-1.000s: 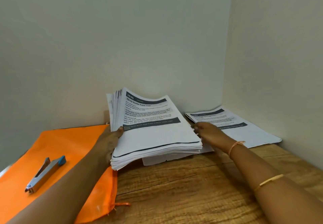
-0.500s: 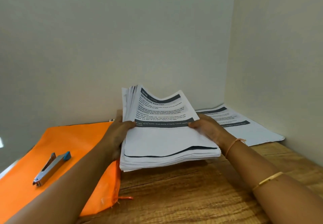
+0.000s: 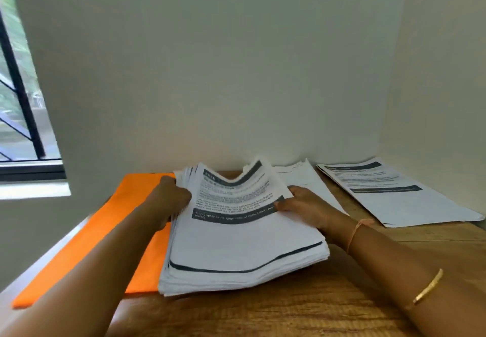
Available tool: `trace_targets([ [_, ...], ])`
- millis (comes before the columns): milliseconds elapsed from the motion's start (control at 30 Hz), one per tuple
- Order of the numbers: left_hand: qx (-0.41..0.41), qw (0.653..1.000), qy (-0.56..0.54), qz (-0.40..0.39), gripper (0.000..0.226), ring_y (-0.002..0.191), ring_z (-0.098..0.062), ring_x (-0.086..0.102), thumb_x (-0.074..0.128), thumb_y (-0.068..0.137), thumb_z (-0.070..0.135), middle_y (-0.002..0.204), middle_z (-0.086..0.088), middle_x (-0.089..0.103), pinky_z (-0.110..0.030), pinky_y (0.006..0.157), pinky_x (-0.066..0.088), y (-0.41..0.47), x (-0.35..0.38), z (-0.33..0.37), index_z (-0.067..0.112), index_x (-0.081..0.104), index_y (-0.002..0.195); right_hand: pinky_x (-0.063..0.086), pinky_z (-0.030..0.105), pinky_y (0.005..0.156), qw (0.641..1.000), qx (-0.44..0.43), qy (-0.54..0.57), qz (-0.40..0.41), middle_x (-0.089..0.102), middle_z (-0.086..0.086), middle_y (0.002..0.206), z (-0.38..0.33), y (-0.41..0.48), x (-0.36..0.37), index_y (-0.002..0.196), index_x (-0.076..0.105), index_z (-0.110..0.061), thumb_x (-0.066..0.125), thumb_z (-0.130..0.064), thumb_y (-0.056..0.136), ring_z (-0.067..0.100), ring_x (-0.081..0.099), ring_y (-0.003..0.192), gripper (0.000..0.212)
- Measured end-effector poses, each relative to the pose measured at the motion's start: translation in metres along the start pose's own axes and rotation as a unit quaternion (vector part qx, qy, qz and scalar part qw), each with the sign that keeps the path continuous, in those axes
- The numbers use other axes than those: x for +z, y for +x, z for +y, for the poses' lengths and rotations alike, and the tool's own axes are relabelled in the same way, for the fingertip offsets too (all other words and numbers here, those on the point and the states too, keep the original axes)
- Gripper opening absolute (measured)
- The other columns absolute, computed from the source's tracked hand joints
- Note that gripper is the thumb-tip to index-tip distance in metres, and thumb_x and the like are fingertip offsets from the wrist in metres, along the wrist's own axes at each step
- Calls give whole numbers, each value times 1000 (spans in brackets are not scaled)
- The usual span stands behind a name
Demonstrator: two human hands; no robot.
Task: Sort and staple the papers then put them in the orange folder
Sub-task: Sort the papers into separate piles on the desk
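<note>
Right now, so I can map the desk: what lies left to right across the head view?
Window → folder → stack → sheet → pile.

One thick paper stack [image 3: 244, 244], two thinner paper lots [image 3: 310, 178] [image 3: 399, 200], one orange folder [image 3: 105, 231], two hands [image 3: 168, 200] [image 3: 305, 205], two bracelets [image 3: 355, 231] [image 3: 428, 288].

Orange folder [image 3: 105, 231], white black-banded papers [image 3: 236, 247], brown wood-grain table [image 3: 315, 307].

Dark band [image 3: 234, 217] atop paper stack [image 3: 244, 247]: "Empty spray bottle, large funnel"
</note>
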State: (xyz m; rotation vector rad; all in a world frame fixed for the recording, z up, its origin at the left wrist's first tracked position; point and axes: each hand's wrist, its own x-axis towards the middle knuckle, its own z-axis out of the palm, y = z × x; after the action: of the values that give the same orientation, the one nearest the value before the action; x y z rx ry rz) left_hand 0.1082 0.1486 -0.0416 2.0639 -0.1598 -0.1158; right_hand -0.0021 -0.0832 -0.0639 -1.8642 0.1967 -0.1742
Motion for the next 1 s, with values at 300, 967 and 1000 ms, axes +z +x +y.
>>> trace_targets([
  [300,88,933,345,58,78,137,-41,20,50,91,11,153,-22,9,-44,106,30,-16,31,-1,11,-2,150,40,23,61,938,5,-332,102,66,10,93,4,5,-10,94,66,-3,51,-37,94,16,55,71,37],
  [967,120,862,470,-146,119,145,-34,-5,19,55,86,157,-18,-9,-49,116,2,-16,42,-14,22,-21,148,40,28,67,817,-11,-543,194,46,-5,68,6,8,-29,79,50,-19,39,-33,99,17,51,73,27],
  [1000,113,862,472,-149,121,145,-33,-6,18,54,86,157,-17,-10,-49,117,1,-17,43,-13,20,-21,147,43,29,70,810,-9,-548,208,47,-4,69,7,9,-34,81,50,-19,39,-34,99,18,53,74,26],
])
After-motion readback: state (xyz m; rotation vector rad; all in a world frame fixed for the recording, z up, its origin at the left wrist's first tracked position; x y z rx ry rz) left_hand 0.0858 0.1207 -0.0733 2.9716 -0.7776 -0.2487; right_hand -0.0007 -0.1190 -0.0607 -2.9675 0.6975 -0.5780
